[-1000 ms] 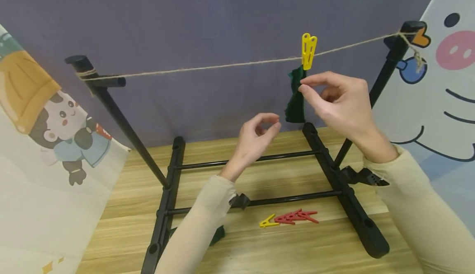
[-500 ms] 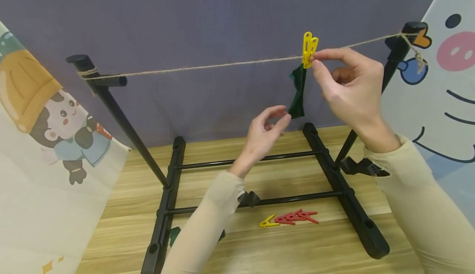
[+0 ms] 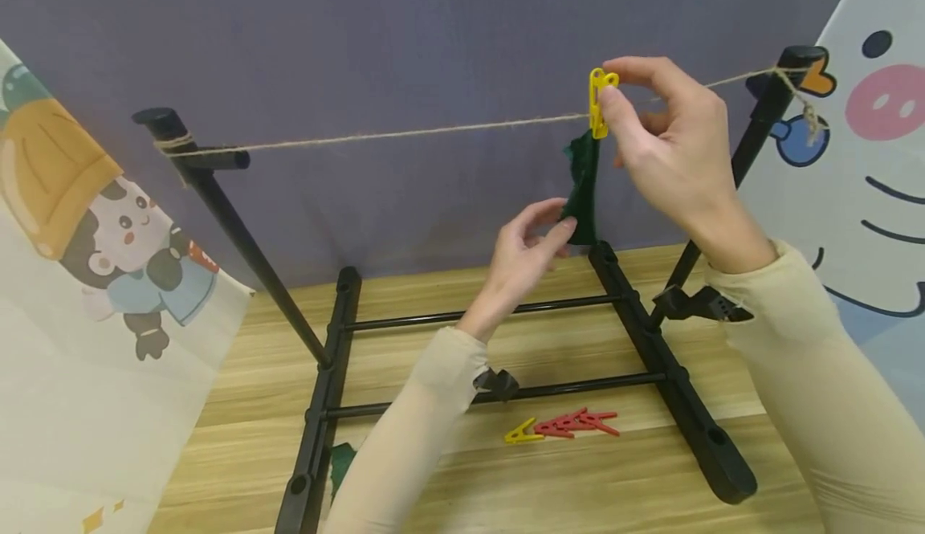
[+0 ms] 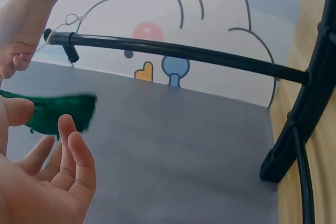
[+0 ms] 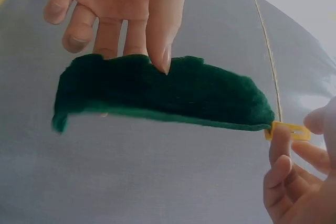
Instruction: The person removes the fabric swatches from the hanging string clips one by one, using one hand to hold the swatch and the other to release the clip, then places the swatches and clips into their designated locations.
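A small dark green cloth (image 3: pixel 585 197) hangs from the string (image 3: pixel 405 132), clipped there by a yellow clothespin (image 3: pixel 596 120). My right hand (image 3: pixel 679 144) pinches the clothespin's upper end between thumb and forefinger. Lower down, my left hand (image 3: pixel 523 249) holds the cloth's left edge, thumb in front and fingers behind it. The right wrist view shows the left thumb laid over the edge of the cloth (image 5: pixel 163 93), which stretches to the clothespin (image 5: pixel 294 131). Seen from the left wrist, the cloth's loose end (image 4: pixel 73 111) sticks out past the left thumb.
Black posts (image 3: pixel 246 237) hold up the string on a frame with crossbars (image 3: pixel 578 389). On the wooden table (image 3: pixel 506 486) lie several red clothespins (image 3: pixel 576 421), one yellow clothespin (image 3: pixel 522 433) and another green piece (image 3: pixel 343 463), partly behind the left sleeve. A grey backdrop (image 3: pixel 361 36) stands close behind.
My right hand has moved from beside the cloth up to the clothespin's top and now pinches it. My left hand has moved right and up and taken hold of the cloth's edge.
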The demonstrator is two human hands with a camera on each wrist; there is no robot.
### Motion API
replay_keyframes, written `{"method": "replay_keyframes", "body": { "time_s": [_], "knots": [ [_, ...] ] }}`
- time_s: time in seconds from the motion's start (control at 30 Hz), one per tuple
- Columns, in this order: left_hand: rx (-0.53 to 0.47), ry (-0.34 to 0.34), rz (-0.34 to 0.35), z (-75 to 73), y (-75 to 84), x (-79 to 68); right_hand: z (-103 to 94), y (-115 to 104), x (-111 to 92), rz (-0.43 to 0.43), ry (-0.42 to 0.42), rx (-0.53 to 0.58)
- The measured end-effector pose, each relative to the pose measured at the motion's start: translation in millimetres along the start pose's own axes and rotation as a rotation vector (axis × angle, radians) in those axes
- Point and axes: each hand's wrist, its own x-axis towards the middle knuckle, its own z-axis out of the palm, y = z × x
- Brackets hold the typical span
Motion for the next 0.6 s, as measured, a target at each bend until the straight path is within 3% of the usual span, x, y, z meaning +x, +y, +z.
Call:
{"method": "replay_keyframes", "body": {
  "time_s": [0.17,0.4,0.6],
  "knots": [
    [-0.003,-0.037,-0.009,1.8,-6.6,5.8,0.8,0,5,-0.017,-0.003,0.028],
    [0.021,-0.064,0.030,5.7,-1.1,7.0,-0.1,1,7,-0.138,0.034,0.059],
    [0.012,-0.049,0.037,8.4,4.0,6.2,-5.4,-1,5,-0.038,0.039,0.046]
  ]
}}
